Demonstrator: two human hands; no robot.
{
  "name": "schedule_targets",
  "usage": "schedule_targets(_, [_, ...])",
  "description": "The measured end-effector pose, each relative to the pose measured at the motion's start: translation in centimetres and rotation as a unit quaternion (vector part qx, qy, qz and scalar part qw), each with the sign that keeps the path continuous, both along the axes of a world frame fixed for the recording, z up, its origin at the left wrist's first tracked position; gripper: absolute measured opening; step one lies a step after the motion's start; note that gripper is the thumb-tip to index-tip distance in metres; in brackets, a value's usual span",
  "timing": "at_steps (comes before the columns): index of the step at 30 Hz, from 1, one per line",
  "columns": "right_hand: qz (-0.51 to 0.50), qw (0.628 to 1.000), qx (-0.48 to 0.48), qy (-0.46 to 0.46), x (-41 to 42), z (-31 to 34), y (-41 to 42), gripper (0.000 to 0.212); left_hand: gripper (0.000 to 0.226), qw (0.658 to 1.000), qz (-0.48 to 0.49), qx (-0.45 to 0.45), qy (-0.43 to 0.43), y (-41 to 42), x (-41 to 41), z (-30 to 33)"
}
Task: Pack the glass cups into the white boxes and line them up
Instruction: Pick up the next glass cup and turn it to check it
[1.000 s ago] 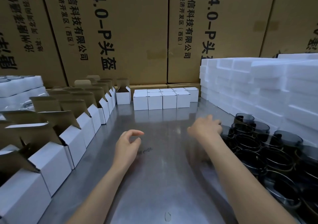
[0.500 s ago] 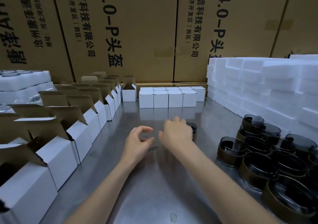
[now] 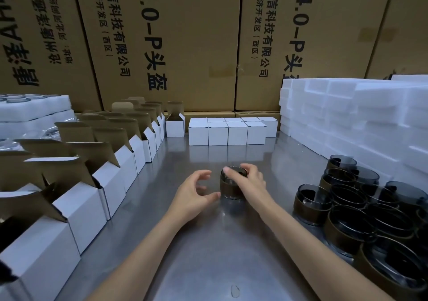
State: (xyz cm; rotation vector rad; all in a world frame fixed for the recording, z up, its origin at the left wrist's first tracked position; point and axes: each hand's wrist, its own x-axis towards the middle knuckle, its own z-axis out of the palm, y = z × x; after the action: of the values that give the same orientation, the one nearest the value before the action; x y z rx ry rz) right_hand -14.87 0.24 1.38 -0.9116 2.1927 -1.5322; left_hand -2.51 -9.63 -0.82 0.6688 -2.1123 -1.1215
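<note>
Right hand [image 3: 249,182]: I grip one dark cup [image 3: 231,186] over its rim, standing on the table [image 3: 208,254] at centre.
Left hand [image 3: 193,196]: fingers curved wide, holding nothing, thumb just beside the cup.
Cups [image 3: 361,208]: clustered at 3 o'clock.
Open boxes [image 3: 111,175]: row at 9 o'clock.
Closed boxes [image 3: 228,131]: lined at 12 o'clock.

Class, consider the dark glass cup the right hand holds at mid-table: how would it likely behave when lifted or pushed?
The glass cup is smooth-walled, so probably slippery in the right hand. It looks squat and upright, so unlikely to tip. Being glass on a steel table, it is likely fragile.
</note>
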Motion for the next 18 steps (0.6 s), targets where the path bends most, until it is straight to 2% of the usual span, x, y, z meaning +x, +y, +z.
schedule_targets(2, [0.048,0.998,0.028,0.010,-0.1,-0.8,0.2,0.071,0.057,1.000,-0.018,0.001,-0.015,0.0,0.1,-0.1])
schedule_targets(4, [0.077,0.996,0.023,0.028,-0.2,-1.2,0.2,0.068,0.059,0.999,-0.040,-0.012,-0.020,0.0,0.1,-0.2])
schedule_targets(10, [0.059,0.990,0.023,0.130,0.4,-2.1,0.0,0.058,0.060,0.997,-0.065,-0.038,-0.002,0.1,0.0,-0.3])
schedule_targets(15, [0.096,0.983,-0.070,0.139,0.2,-2.0,0.3,0.062,0.070,0.995,-0.069,-0.063,0.019,0.1,0.1,-0.2])
schedule_targets(18, [0.098,0.971,-0.120,0.180,0.4,-1.9,0.6,0.067,0.069,0.991,-0.077,-0.094,0.049,0.2,0.1,-0.1])
